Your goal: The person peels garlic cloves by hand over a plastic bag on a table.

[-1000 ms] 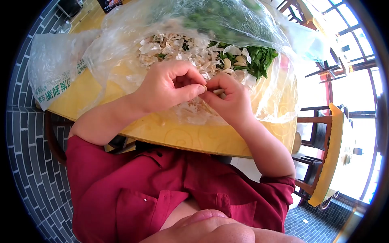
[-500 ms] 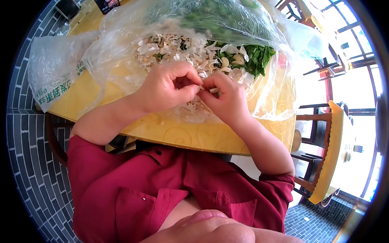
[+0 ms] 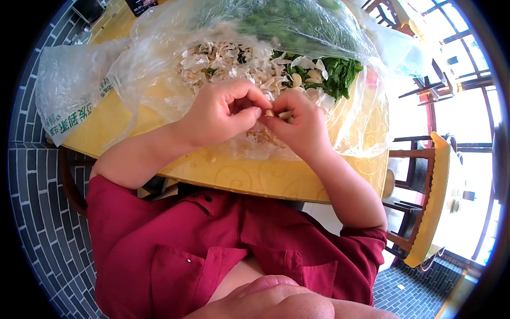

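Observation:
A small brownish garlic clove (image 3: 269, 114) sits between the fingertips of both hands, over the near part of the peel pile. My left hand (image 3: 220, 112) is closed in a pinch, thumb and forefinger at the clove's left side. From the other side my right hand (image 3: 300, 121) grips the same clove, and a paler peeled clove (image 3: 286, 115) shows tucked in its curled fingers. Beyond the hands lie dry garlic skins (image 3: 228, 64) in a heap. Several peeled cloves (image 3: 313, 76) rest at its right, beside green leaves (image 3: 340, 74).
Clear plastic sheeting (image 3: 159, 53) spreads over the round yellow-covered table (image 3: 239, 178), with bagged greens (image 3: 287, 26) at the back. A printed plastic bag (image 3: 69, 80) hangs at the left edge. Chairs and another yellow-edged table (image 3: 427, 207) stand to the right.
Both hands stay close together. The fingertips have shifted slightly, and the brownish clove between them shows more now. The peeled clove in the right hand is also more visible.

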Demonstrator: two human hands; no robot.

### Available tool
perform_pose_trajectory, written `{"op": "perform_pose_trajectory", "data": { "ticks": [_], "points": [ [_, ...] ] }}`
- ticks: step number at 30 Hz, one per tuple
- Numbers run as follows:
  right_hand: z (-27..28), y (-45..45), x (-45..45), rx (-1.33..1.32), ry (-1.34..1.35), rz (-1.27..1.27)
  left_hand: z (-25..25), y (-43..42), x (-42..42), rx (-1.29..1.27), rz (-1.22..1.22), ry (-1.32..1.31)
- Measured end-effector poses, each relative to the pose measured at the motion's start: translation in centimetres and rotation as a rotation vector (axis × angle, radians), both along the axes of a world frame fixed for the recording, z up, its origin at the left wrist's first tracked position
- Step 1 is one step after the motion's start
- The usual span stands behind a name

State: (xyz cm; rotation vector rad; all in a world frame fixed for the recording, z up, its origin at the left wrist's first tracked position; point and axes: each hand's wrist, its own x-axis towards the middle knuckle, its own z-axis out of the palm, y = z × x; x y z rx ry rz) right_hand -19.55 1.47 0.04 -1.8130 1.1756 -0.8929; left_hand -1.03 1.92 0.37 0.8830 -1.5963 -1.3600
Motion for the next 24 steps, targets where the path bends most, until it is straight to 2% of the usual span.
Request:
{"op": "perform_pose_trajectory", "data": {
  "ticks": [2,11,16,20,22,24],
  "points": [
    [0.4,-0.1,-0.1,0.077,-0.005,-0.027,0.2,0.1,-0.2,-0.011,0.031,0.023],
    [-0.1,0.0,0.3,-0.143,0.058,0.004,0.5,0.2,-0.3,-0.363,0.107,-0.226],
    [0.4,0.3,0.2,-0.019,0.050,0.068,0.4,0.1,-0.2,-0.443,0.160,-0.258],
    [0.7,0.0,-0.2,0.287,-0.199,0.155,0.6,-0.2,0.3,-0.267,0.141,-0.192],
    [1.6,-0.1,-0.6,0.417,-0.254,0.200,0.7,-0.2,0.5,-0.125,0.105,-0.122],
    [1.7,-0.3,-0.8,0.483,-0.276,0.230,0.7,-0.3,0.8,-0.119,0.051,-0.136]
  ]
}}
